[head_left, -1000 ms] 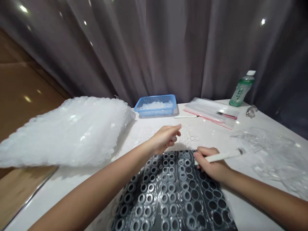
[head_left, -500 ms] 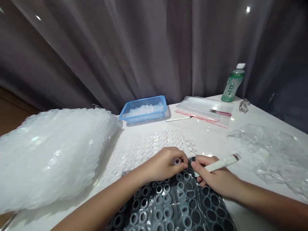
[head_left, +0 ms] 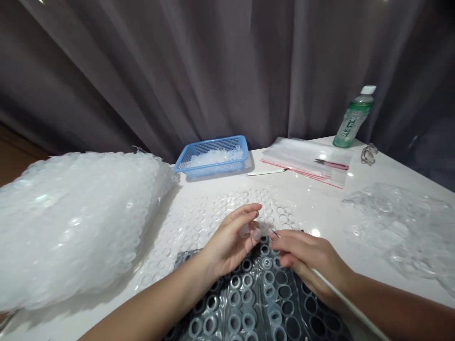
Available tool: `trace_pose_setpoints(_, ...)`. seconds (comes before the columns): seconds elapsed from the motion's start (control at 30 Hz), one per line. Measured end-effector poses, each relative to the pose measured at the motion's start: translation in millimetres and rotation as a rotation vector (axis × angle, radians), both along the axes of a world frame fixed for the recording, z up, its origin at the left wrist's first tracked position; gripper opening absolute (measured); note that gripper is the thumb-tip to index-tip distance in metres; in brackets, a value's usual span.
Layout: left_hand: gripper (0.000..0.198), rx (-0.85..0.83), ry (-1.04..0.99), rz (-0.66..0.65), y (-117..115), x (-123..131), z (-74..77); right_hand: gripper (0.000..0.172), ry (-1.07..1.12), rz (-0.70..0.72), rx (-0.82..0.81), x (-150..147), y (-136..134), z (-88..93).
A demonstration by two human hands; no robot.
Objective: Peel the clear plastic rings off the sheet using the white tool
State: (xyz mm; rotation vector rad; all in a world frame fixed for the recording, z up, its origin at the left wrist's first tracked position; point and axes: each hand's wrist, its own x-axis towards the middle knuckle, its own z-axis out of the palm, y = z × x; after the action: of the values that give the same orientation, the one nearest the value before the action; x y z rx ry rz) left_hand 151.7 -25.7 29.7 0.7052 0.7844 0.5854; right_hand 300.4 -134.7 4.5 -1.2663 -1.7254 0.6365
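Note:
A clear plastic sheet of rings (head_left: 249,303) lies over a dark mat at the near edge of the white table (head_left: 320,208). My left hand (head_left: 231,241) hovers above its far edge, pinching a small translucent ring (head_left: 254,233) between thumb and fingertips. Beside it, my right hand (head_left: 305,258) grips a thin white pick tool (head_left: 334,293) whose metal tip points toward that ring. More clear rings (head_left: 227,210) lie on the table just beyond both hands.
A big bag of clear rings (head_left: 78,218) fills the left side. At the back stand a blue basket (head_left: 213,156) with rings, a white stick, zip bags with pink scissors (head_left: 332,164), a green bottle (head_left: 353,118) and glasses. Crumpled clear plastic (head_left: 401,232) lies right.
My left hand has lifted a ring off the sheet. My right hand has turned the pick tool round, so its tip now points at the ring and its handle runs back along my forearm.

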Motion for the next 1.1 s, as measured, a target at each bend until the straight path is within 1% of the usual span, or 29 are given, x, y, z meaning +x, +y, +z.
trace_pose_setpoints(0.07,0.017,-0.06,-0.066,-0.024,-8.5,2.1,2.6,0.011,-0.018,-0.063,0.056,-6.8,4.4,-0.4)
trace_pose_setpoints(0.13,0.019,-0.085,-0.102,-0.085,-16.7,3.4,3.1,0.016,-0.031,-0.144,0.08,-11.6,7.3,-3.1)
trace_pose_setpoints(0.23,0.018,-0.073,-0.112,-0.171,-25.4,4.7,0.3,0.022,-0.059,-0.155,0.119,-14.2,7.6,-6.9)
trace_pose_setpoints(0.33,0.016,-0.047,-0.102,-0.156,-29.0,6.0,-5.2,0.023,-0.071,-0.151,0.129,-14.6,6.1,-8.1)
trace_pose_setpoints(0.43,0.022,-0.033,-0.048,-0.098,-27.8,6.4,-11.3,0.024,-0.056,-0.127,0.105,-14.8,4.7,-8.5)
trace_pose_setpoints(0.5,0.027,0.029,0.014,-0.088,-24.1,4.7,-13.2,0.024,-0.012,-0.111,0.057,-13.1,3.1,-9.1)
trace_pose_setpoints(0.53,0.028,0.107,0.059,-0.1,-21.5,3.1,-13.0,0.023,0.04,-0.114,0.013,-11.4,2.0,-9.6)
trace_pose_setpoints(0.57,0.029,0.232,0.118,-0.131,-18.5,1.1,-11.8,0.02,0.122,-0.127,-0.044,-9.0,0.8,-10.0)
trace_pose_setpoints(0.6,0.029,0.406,0.188,-0.188,-15.5,-1.3,-9.9,0.018,0.229,-0.149,-0.115,-6.2,-0.5,-10.4)
trace_pose_setpoints(0.63,0.029,0.617,0.262,-0.274,-12.7,-3.7,-7.5,0.018,0.343,-0.179,-0.191,-3.0,-1.6,-10.7)
trace_pose_setpoints(0.7,0.027,1.062,0.409,-0.485,-8.7,-8.0,-3.3,0.023,0.494,-0.231,-0.332,3.2,-3.1,-11.0)
trace_pose_setpoints(0.73,0.026,1.25,0.469,-0.589,-8.0,-9.4,-2.4,0.026,0.496,-0.244,-0.384,5.8,-3.3,-11.1)
trace_pose_setpoints(0.77,0.025,1.4,0.518,-0.678,-8.1,-10.4,-2.6,0.028,0.448,-0.249,-0.423,7.8,-3.0,-11.2)
trace_pose_setpoints(0.8,0.026,1.514,0.558,-0.741,-8.9,-10.7,-4.0,0.031,0.37,-0.251,-0.449,9.1,-2.4,-11.4)
trace_pose_setpoints(0.87,0.026,1.663,0.614,-0.806,-11.3,-10.3,-9.3,0.035,0.211,-0.261,-0.459,9.9,-0.7,-12.1)
trace_pose_setpoints(0.93,0.025,1.733,0.64,-0.83,-13.4,-9.2,-15.1,0.033,0.1,-0.289,-0.44,9.0,0.6,-13.2)
trace_pose_setpoints(1.0,0.026,1.751,0.655,-0.837,-14.2,-8.2,-18.3,0.032,0.03,-0.301,-0.413,7.8,0.9,-14.5)
trace_pose_setpoints(1.1,0.026,1.748,0.662,-0.844,-13.8,-7.2,-17.5,0.031,-0.024,-0.303,-0.389,6.9,0.2,-16.5)
